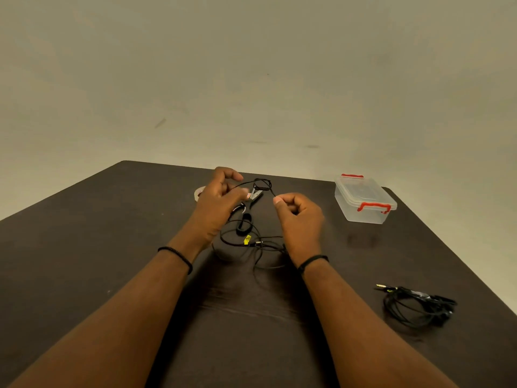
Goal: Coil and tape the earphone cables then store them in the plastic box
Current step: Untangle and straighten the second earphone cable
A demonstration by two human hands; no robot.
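Head cam: both hands up over the middle of the dark table (84, 261). Left hand (218, 203) has fingers curled, pinching a thin black earphone cable (257, 242) between thumb and forefinger. Right hand (296, 217) is closed in a loose fist, pinching the same cable at its thumb tip. Cable runs between the two hands in a raised span with a small loop and an inline remote at the top, just beyond the fingers. Rest of that cable lies loose on the table below and between the wrists, tangled loops, with a small yellow tag (247, 240) on it.

Scissors (253, 200) lie on the table behind the hands, partly hidden by the left hand; black handles nearer the person, blades pointing away. Tape roll (199, 191) sits just left of the left hand, mostly hidden behind it.

Plastic box (363, 203), clear with red latches, lid on, stands at the far right of the table, well apart from the hands.

Second earphone cable (419, 306), black, bunched in a rough coil, lies near the right edge, plug end pointing left. Can't tell if it's taped.

Black band on each wrist. Plain wall (251, 79) behind.
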